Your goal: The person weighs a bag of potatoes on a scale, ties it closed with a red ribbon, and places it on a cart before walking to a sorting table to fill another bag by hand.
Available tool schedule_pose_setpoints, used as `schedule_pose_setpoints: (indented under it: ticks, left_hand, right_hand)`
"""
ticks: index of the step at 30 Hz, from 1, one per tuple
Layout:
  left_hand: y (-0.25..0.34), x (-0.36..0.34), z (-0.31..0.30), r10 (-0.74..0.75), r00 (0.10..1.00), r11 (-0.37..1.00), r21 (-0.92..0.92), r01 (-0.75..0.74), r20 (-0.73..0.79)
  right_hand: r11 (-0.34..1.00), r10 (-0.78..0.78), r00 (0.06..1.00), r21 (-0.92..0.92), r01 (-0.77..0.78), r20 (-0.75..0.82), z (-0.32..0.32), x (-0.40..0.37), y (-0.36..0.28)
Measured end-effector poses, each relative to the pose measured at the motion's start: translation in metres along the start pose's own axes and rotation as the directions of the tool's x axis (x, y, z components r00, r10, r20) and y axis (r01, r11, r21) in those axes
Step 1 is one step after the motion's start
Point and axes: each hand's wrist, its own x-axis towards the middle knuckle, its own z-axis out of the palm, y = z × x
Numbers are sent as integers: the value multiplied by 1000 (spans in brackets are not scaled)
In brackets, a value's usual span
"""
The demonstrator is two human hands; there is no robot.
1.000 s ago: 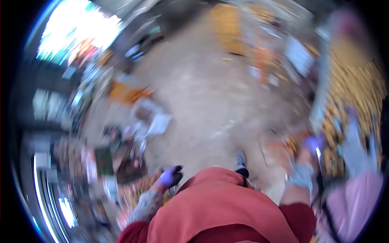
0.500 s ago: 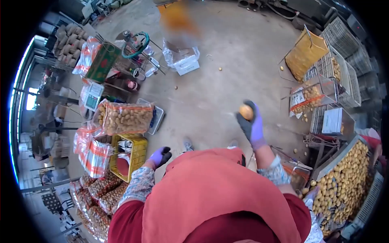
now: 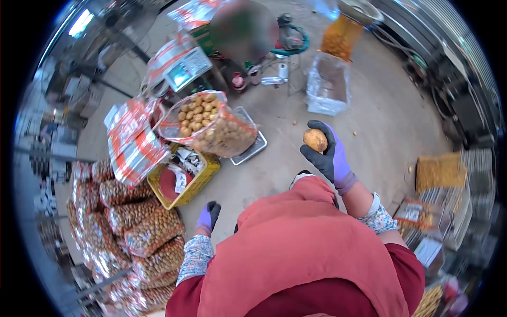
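A potato (image 3: 315, 140) with a brown patch is held in my raised right hand (image 3: 336, 159), the thumb and fingers of the purple-and-black glove curled around it. Lower on the left, my gloved left hand (image 3: 209, 216) hangs beside my body with fingers loosely apart and nothing visible in it. It is nearest to a yellow crate (image 3: 210, 171), which holds a red round object and some packets. Beyond the crate, an open clear bag of potatoes (image 3: 227, 134) stands on a flat metal-topped scale (image 3: 255, 150).
Filled potato sacks (image 3: 153, 232) are piled at left. Orange-striped empty bags (image 3: 137, 142) lie beside the crate. A digital display (image 3: 185, 74) stands farther back. A plastic-lined box (image 3: 328, 87) sits on the floor ahead; a yellow mesh bag (image 3: 441, 171) is at right.
My view has turned left, bringing the potato bag and crate closer to the middle. The potato stays in my right hand, and my left hand still hangs low.
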Motion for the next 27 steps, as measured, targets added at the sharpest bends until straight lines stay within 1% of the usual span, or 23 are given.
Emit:
schedule_pose_setpoints:
  ticks: [1, 2, 3, 4, 5, 6, 7, 8, 9, 11, 13, 14, 17, 18, 20, 21, 22, 23, 24, 26, 27]
  left_hand:
    - [47, -9, 6, 25, 1000, 998, -52, -25, -4]
    - [86, -10, 16, 87, 996, 986, -139, -90, -27]
    - [125, -9, 28, 192, 981, 949, -250, -195, -36]
    - [186, -24, 37, 274, 961, 882, -391, -264, -31]
    - [224, -26, 41, 477, 879, 804, -411, -430, 15]
    - [274, -37, 50, 462, 887, 747, -531, -400, -17]
    - [303, -33, 59, 580, 811, 691, -479, -542, -81]
    - [332, -32, 65, 595, 800, 693, -453, -561, -81]
    - [351, -21, 71, 665, 734, 682, -287, -673, -138]
    - [390, -17, 68, 501, 863, 813, -306, -495, -66]
    - [390, 17, 79, 449, 878, 760, -444, -474, -169]
    - [387, 27, 88, 527, 822, 711, -418, -566, -217]
    - [400, 24, 93, 537, 833, 708, -465, -532, -134]
    - [403, 24, 93, 543, 835, 707, -488, -513, -91]
    - [412, 12, 92, 553, 833, 753, -441, -488, 24]
    - [415, 5, 90, 554, 828, 777, -411, -477, 85]
    - [411, 4, 97, 677, 736, 713, -265, -649, 21]
    - [409, 4, 97, 682, 730, 719, -232, -655, 55]
    - [407, 2, 94, 682, 727, 726, -199, -658, 86]
    - [401, -12, 85, 660, 741, 751, -125, -648, 127]
    - [386, -9, 83, 633, 761, 767, -243, -594, 138]
  right_hand:
    - [999, 43, 997, 28, -45, 68, 9, 19, 8]
    - [994, 90, 986, 51, -98, 143, 18, 38, 16]
    - [986, 147, 961, 43, -161, 236, 27, 58, 18]
    - [974, 205, 921, 26, -226, 331, 36, 77, 18]
    - [957, 263, 869, 4, -292, 419, 44, 92, 19]
    - [965, 197, 836, 47, -256, 512, 52, 106, 24]
    - [969, 127, 800, 99, -226, 586, 60, 119, 29]
    - [968, 52, 765, 156, -197, 642, 67, 130, 33]
    - [951, -59, 746, 263, -159, 664, 73, 137, 36]
    - [961, 118, 715, 103, -258, 689, 69, 157, 24]
    - [972, 139, 701, 41, -233, 700, 60, 174, 21]
    - [974, 157, 693, 7, -228, 704, 56, 178, 22]
    - [902, 159, 694, 183, -392, 702, 46, 175, 31]
    - [926, 178, 710, 129, -356, 681, 41, 172, 30]
    - [962, 199, 755, 23, -273, 624, 35, 166, 26]
    - [966, 146, 793, 89, -243, 591, 33, 162, 25]
    - [966, 94, 827, 151, -210, 554, 33, 156, 27]
    - [962, 45, 855, 209, -177, 517, 35, 147, 31]
    - [785, 139, 845, 463, -411, 516, 46, 138, 36]
    - [904, 127, 880, 312, -292, 457, 48, 118, 37]
    - [947, 117, 891, 222, -233, 439, 52, 109, 33]
